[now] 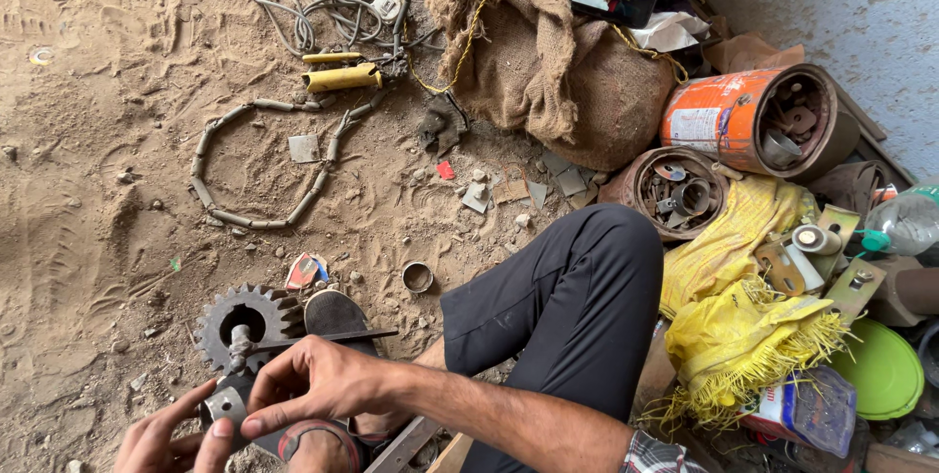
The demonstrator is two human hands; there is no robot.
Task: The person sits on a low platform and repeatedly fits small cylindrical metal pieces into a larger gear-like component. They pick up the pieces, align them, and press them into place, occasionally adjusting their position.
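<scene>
— Where's the work sitting right now?

— Low in the frame, just below the dark toothed gear (246,321) that lies on the sandy ground (98,189). A small grey metal sleeve (228,403) is caught between both hands, touching the gear's near edge or just short of it; I can't tell which.

— And the hands?

— The right hand (313,380) reaches across from the knee side, thumb and forefinger pinched on the sleeve's top. The left hand (171,439) comes up from below the gear, fingers curled against the sleeve's lower side (its palm is mostly cut off by the frame edge). Both are closed on the part, neither spread.

— What's the stub rising at the gear?

— A short threaded bolt (240,346), with a thin flat metal strip (333,337) running off it away from the gear, toward the dark trouser leg (567,307).

— How would you handle this well?

— In my judgement, keep the sleeve square to the bolt rather than tilted, and turn it with the fingertips only; sand is everywhere, so grit on the thread could bind it. Steady the gear so it doesn't skid.

— Anything close by to mind?

— A small metal ring (417,276) lies apart from the gear toward the knee, easily buried if kicked.
</scene>
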